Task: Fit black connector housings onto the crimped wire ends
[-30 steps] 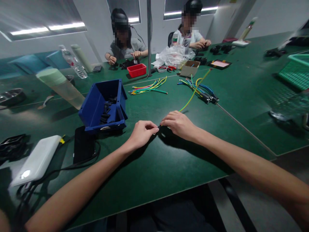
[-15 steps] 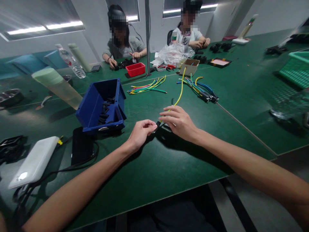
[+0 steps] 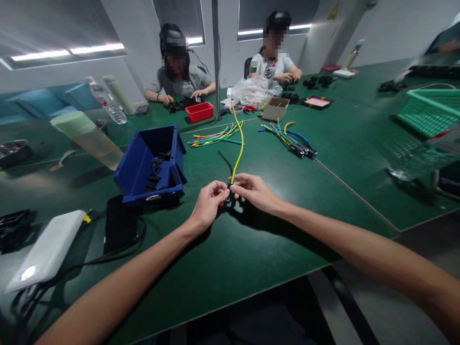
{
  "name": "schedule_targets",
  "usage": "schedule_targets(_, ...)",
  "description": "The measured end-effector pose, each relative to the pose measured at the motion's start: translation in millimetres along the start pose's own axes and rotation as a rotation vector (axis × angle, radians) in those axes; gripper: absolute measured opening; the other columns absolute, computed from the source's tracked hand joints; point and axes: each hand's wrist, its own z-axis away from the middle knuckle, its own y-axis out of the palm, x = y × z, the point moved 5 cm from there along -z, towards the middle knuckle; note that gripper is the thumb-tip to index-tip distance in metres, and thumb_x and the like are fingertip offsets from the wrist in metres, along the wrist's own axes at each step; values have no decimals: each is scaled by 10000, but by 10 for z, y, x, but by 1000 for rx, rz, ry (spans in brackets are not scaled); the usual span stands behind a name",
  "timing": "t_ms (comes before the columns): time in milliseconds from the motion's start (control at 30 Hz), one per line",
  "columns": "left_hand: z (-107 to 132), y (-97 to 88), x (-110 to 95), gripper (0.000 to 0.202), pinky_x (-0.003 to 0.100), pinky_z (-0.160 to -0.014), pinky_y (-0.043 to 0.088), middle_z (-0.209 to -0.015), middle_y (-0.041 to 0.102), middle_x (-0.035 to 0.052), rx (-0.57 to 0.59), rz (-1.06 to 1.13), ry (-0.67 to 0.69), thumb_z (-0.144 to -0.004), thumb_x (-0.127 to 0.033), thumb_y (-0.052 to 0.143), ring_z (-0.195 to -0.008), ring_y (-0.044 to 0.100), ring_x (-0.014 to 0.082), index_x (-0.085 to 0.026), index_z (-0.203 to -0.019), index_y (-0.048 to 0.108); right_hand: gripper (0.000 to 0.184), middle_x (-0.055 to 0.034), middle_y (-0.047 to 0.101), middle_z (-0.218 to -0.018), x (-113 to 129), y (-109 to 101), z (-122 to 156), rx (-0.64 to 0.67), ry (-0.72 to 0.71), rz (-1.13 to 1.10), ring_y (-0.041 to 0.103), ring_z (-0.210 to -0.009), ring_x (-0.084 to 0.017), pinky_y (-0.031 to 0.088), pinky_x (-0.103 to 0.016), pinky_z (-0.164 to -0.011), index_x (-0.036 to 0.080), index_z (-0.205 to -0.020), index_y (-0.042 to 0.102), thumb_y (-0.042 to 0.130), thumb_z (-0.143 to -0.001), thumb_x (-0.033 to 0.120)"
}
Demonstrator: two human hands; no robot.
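My left hand [image 3: 212,199] pinches a small black sleeve [image 3: 229,187] at the lower end of a yellow wire [image 3: 239,148]. From the other side, my right hand [image 3: 253,189] has its thumb and fingers closed on the same end, where wire and sleeve meet. The wire rises out of the sleeve and curves up, its far end free. A bit of metal shows below the sleeve. To the left stands a blue bin [image 3: 149,163] with small black pieces [image 3: 154,175] inside. Beyond my hands lies a bundle of coloured wires [image 3: 217,137].
Wires with black ends [image 3: 293,141] lie right of centre, near a cardboard box [image 3: 275,109] and a red tray [image 3: 200,112]. A power bank [image 3: 53,247] and a phone [image 3: 120,223] lie left. A green basket [image 3: 427,112] stands right. Two people [image 3: 179,81] work across the table.
The wire has swung from leaning right to nearly upright. My right hand has moved left and down, and its fingers have closed at the sleeve beside my left hand.
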Motion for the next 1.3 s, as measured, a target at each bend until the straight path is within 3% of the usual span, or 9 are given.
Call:
schedule_targets(233, 74, 66, -91, 115, 215, -547, 370, -681, 565, -37, -1, -135, 71, -835, -282, 590, -568, 472, 90, -180, -824, 538, 299, 14, 626, -678, -52, 47, -17, -10, 12, -182, 605, -606, -114, 475, -237, -546, 176, -888, 559, 709, -749, 394)
schedule_targets(400, 76, 85, -53, 163, 220, -561, 399, -704, 624, -7, -28, -169, 80, -822, -325, 616, -583, 526, 104, -170, -806, 568, 244, 34, 602, -662, -86, 29, -16, -42, -24, -114, 569, -571, -95, 460, -237, -561, 183, -880, 553, 692, -760, 344)
schedule_targets(600, 68, 65, -21, 232, 219, -519, 374, -692, 670, 11, -75, -221, 42, -813, -354, 627, -524, 505, 103, -159, -936, 606, 314, 29, 601, -665, -65, -2, -32, -13, -35, -87, 565, -576, -101, 445, -239, -555, 180, -867, 541, 734, -726, 383)
schedule_targets(900, 59, 60, -15, 172, 221, -534, 389, -653, 624, -8, -88, -260, 112, -811, -334, 604, -529, 510, 103, -163, -791, 603, 365, 46, 577, -658, -43, -4, -31, -22, -47, -60, 565, -588, -106, 461, -248, -563, 200, -810, 486, 745, -706, 435)
schedule_targets(1100, 73, 77, -21, 211, 230, -542, 432, -712, 674, 34, -92, -279, 139, -831, -358, 593, -568, 568, 122, -153, -805, 636, 300, 49, 559, -664, -79, -23, -22, -38, -98, 32, 573, -617, -114, 480, -259, -585, 199, -819, 500, 710, -741, 397)
schedule_targets(1300, 130, 124, -80, 222, 276, -650, 501, -833, 731, 64, -33, -365, 184, -861, -285, 553, -689, 655, 166, -151, -961, 700, 211, 24, 571, -739, -88, -62, 36, -96, -151, 187, 546, -646, -114, 455, -243, -566, 194, -878, 516, 607, -821, 376)
